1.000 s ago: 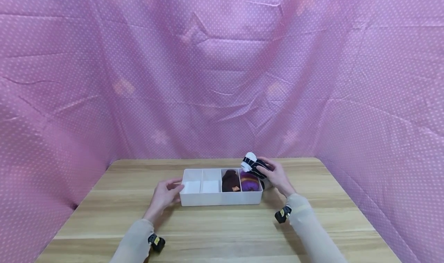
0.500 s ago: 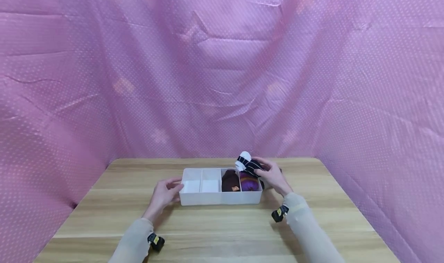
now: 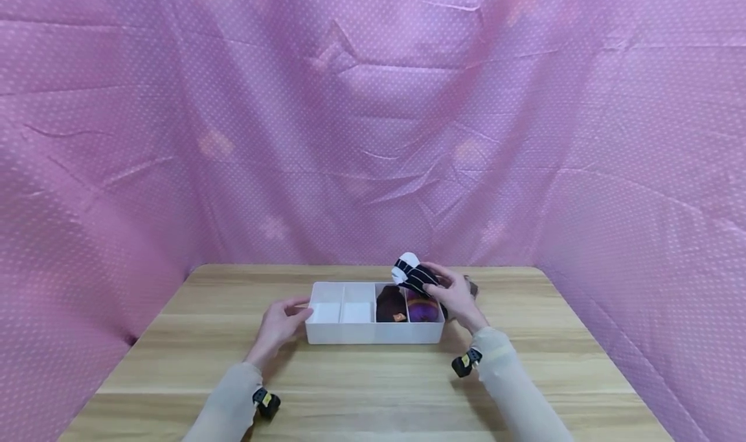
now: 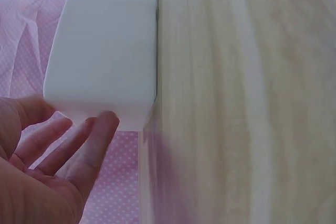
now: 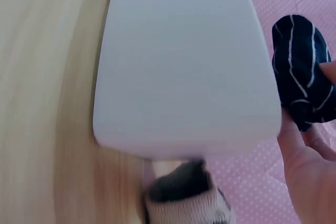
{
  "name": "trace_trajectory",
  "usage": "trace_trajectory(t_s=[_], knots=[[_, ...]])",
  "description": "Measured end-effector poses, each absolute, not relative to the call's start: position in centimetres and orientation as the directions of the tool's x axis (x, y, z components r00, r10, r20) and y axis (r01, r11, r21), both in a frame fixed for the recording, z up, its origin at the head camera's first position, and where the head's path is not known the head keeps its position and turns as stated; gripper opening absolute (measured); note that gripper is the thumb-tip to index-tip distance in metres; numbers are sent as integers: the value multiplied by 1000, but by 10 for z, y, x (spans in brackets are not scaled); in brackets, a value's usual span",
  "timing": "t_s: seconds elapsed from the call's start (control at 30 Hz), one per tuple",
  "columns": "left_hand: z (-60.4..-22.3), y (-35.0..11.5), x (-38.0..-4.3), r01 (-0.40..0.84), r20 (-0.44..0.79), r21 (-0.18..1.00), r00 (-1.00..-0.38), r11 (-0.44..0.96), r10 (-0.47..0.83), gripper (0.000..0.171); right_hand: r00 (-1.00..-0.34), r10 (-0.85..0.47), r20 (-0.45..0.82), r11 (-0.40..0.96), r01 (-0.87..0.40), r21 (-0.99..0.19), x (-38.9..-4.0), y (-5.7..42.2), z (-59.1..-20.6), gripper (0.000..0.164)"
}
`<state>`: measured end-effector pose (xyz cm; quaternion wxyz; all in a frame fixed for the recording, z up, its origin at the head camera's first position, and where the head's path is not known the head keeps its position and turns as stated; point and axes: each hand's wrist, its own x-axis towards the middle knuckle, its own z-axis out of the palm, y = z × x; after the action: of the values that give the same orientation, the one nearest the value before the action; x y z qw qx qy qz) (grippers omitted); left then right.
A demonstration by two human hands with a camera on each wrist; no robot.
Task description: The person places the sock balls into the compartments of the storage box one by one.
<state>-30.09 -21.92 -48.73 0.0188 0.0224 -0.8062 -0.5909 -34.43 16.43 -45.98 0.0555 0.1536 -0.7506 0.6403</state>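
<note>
A white box (image 3: 373,334) with several compartments stands on the wooden table. My left hand (image 3: 280,325) rests at its left end; in the left wrist view, straight fingers (image 4: 97,145) touch the end wall and the thumb lies at the upper edge. My right hand (image 3: 457,298) pinches a rolled black sock (image 3: 417,277) with white stripes and a white end, above the right end of the box. In the right-hand compartments lie a dark brown rolled sock (image 3: 389,305) and a purple one (image 3: 422,309) with an orange band.
Past the box's right end lies another sock (image 5: 184,198), beige-cuffed and dark inside, partly hidden behind my right hand in the head view. Pink dotted cloth (image 3: 373,138) hangs behind the table (image 3: 373,390) and along both sides.
My right hand has moved a little to the left with the striped sock, further over the box. The left hand stays at the box's left end.
</note>
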Motion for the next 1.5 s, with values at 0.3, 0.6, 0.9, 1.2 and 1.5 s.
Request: trace_trajectory(t_s=[0.3, 0.6, 0.9, 1.2, 1.5], knots=[[-490, -222, -308, -20, -8, 962, -999, 271, -47, 45, -944, -53, 327, 84, -331, -940, -341, 146, -458, 48], [-492, -223, -312, 3, 13, 957, -999, 289, -32, 42, -949, -21, 314, 129, -314, -941, -332, 117, -464, 46], [-496, -224, -315, 31, 45, 947, -998, 321, -37, 42, -956, 16, 293, 189, -285, -940, -326, 92, -471, 43], [-495, -224, -313, 17, 33, 949, -998, 315, -45, 41, -961, 22, 275, 237, -262, -935, -322, 73, -471, 41], [-495, -222, -311, 32, 44, 951, -998, 307, -34, 41, -929, 62, 365, 363, -320, -875, -327, 55, -476, 37]])
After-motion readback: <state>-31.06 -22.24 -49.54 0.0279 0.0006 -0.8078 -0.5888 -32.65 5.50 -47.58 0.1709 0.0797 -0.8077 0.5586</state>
